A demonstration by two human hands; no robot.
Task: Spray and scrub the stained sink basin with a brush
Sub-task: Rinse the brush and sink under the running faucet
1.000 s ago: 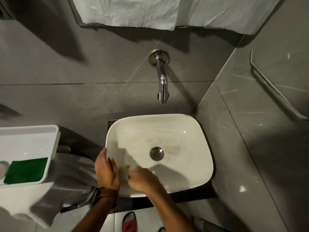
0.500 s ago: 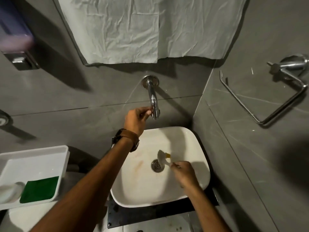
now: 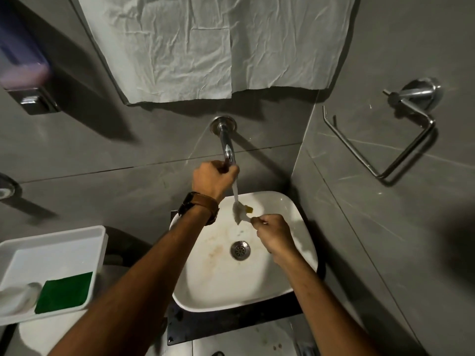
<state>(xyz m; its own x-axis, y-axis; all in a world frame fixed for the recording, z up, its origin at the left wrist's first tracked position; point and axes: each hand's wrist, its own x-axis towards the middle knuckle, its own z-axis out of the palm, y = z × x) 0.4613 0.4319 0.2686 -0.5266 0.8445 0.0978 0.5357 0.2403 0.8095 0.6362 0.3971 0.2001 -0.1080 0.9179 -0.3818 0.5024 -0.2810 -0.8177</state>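
The white sink basin (image 3: 259, 286) sits on a dark counter, with brownish stains left of its metal drain (image 3: 240, 250). My left hand (image 3: 213, 179) grips the end of the chrome wall tap (image 3: 225, 142). Water runs from the tap down onto a small white brush (image 3: 239, 213) with a yellow part. My right hand (image 3: 273, 233) holds that brush by its handle over the back of the basin.
A white tray (image 3: 55, 242) at the left holds a green scouring pad (image 3: 64, 291) and a white object. A soap dispenser (image 3: 23, 65) hangs on the left wall, a chrome towel ring (image 3: 393, 140) on the right wall. Crumpled paper (image 3: 205, 44) covers the mirror.
My left hand rose from the basin's front rim to the tap and closed on it; water now flows. My right hand carried the brush from the front of the basin to under the stream.
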